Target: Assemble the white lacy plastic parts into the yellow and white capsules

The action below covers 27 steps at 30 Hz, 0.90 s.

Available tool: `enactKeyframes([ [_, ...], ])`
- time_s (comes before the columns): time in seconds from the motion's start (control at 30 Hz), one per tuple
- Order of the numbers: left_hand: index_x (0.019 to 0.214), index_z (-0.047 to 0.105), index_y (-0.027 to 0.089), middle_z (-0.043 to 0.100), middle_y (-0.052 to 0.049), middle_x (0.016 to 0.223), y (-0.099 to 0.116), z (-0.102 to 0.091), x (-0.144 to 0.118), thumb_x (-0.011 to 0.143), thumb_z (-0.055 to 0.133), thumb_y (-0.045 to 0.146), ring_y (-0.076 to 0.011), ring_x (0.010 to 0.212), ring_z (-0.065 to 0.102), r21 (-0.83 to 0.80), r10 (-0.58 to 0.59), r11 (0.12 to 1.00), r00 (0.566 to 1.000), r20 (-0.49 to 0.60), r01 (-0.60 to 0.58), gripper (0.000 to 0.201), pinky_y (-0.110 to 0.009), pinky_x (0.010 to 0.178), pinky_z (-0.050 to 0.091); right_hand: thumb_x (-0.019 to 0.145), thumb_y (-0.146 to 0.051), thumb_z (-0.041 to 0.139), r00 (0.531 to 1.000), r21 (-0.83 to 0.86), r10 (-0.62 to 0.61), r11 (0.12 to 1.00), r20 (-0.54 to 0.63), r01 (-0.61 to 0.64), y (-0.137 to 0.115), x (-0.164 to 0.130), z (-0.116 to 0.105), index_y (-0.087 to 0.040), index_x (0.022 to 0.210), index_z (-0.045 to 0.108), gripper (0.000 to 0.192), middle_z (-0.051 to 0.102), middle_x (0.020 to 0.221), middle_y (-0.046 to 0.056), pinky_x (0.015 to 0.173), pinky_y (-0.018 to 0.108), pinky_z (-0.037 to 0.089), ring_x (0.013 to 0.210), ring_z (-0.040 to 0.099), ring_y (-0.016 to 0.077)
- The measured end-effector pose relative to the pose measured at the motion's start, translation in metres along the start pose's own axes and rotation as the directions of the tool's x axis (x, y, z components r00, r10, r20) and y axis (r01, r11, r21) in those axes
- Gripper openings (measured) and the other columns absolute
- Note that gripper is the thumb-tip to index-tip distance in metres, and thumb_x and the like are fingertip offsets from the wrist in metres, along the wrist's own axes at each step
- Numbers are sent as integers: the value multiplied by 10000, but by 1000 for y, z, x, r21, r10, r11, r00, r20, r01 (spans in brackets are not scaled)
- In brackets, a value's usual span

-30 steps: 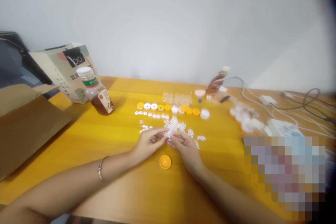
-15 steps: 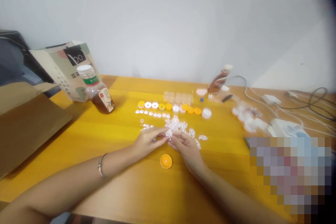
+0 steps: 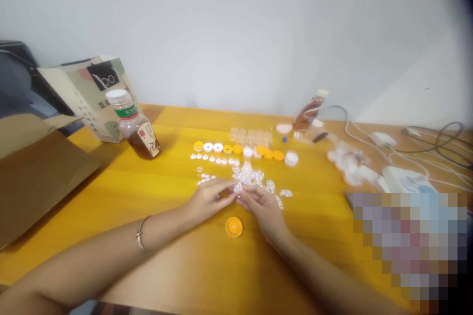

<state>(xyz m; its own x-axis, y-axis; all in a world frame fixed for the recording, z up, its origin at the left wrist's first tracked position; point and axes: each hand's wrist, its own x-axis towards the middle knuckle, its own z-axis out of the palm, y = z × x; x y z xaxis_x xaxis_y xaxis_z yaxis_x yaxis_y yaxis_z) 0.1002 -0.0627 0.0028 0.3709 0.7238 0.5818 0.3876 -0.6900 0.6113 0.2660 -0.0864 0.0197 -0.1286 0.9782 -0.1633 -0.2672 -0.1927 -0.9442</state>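
My left hand (image 3: 209, 199) and my right hand (image 3: 263, 207) meet fingertip to fingertip over the yellow table (image 3: 111, 197). Together they pinch a small white lattice-like plastic piece (image 3: 237, 187) at the near edge of a pile of the same white pieces (image 3: 251, 177). An orange round cap (image 3: 234, 227) lies on the table just below the hands. Behind the pile runs a row of orange and white caps (image 3: 240, 150), with a line of tiny white parts (image 3: 214, 159) in front of it. A bracelet sits on my left wrist.
A bottle of brown liquid (image 3: 135, 128) and a printed paper bag (image 3: 92, 93) stand at the left, beside an open cardboard box (image 3: 33, 167). A tilted bottle (image 3: 308, 110), white cables and chargers (image 3: 388, 157) lie at the right. Clear small containers (image 3: 251, 136) sit behind the caps.
The hands stay together on the small white piece with only slight finger motion. The view has shifted a little.
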Motion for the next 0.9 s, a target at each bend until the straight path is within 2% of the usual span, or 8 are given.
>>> enactKeyframes([
  [0.2, 969, 622, 173, 658, -31, 776, 5, -1, 5, 798, 573, 291, -119, 688, 596, -112, -207, 971, 977, 39, 211, 214, -230, 651, 481, 617, -345, 746, 1000, -3, -2, 1000, -5, 2, -1, 0, 0, -190, 710, 649, 206, 703, 708, 0, 827, 324, 507, 752, 652, 150],
  [0.37, 871, 601, 162, 600, -6, 688, 8, 2, 7, 787, 575, 315, -102, 607, 529, -115, -284, 951, 958, 40, 287, 177, -196, 541, 418, 603, -369, 751, 1000, -15, -21, 1000, -14, 21, 2, 0, 1, -183, 703, 650, 234, 697, 692, 7, 818, 345, 510, 752, 652, 171],
  [0.6, 892, 586, 159, 592, -23, 755, 10, 0, 6, 809, 544, 270, -116, 679, 538, -148, -253, 955, 967, 38, 256, 145, -208, 598, 425, 670, -387, 699, 993, -102, -113, 988, 38, 116, -2, -3, 1, -195, 697, 630, 206, 678, 688, 8, 744, 312, 486, 683, 617, 149],
  [0.73, 905, 607, 159, 597, -31, 769, 11, -3, 8, 815, 539, 240, -125, 708, 546, -146, -208, 967, 978, 27, 209, 139, -223, 639, 433, 678, -382, 693, 994, -58, -89, 994, 62, 93, -1, -1, -1, -192, 676, 624, 203, 639, 625, -6, 683, 280, 460, 606, 566, 123],
  [0.9, 994, 599, 181, 609, -44, 822, 8, -3, 9, 832, 524, 257, -139, 753, 557, -117, -172, 978, 985, 10, 172, 194, -247, 680, 441, 600, -299, 758, 986, 34, -148, 988, -81, 151, 2, 2, -4, -202, 639, 597, 191, 600, 644, -26, 686, 275, 450, 632, 544, 124],
])
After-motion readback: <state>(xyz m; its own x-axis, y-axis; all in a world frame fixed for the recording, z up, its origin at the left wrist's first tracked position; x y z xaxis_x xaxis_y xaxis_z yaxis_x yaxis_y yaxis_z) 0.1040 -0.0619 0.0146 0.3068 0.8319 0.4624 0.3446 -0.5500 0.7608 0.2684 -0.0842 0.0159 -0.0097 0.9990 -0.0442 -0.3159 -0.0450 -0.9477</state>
